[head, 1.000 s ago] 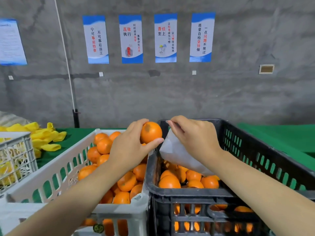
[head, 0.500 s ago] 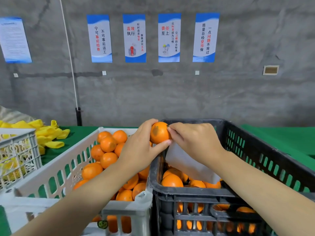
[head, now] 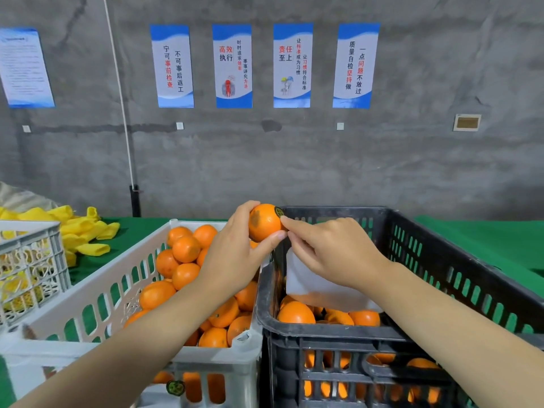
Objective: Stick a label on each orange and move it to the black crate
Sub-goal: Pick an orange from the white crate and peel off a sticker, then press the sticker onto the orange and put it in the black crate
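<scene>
With the left hand (head: 232, 260) gripping the orange (head: 264, 223) steady, the right hand (head: 338, 254), clutching the backing sheet (head: 315, 291), should press the label (head: 278, 212) flat.

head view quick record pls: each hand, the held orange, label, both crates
left hand: grips held orange above the crates' shared edge
label: dark round sticker on the held orange's upper right
right hand: fingertips at the label, white sheet held beneath
black crate: oranges inside
white crate: holds orange pile
</scene>
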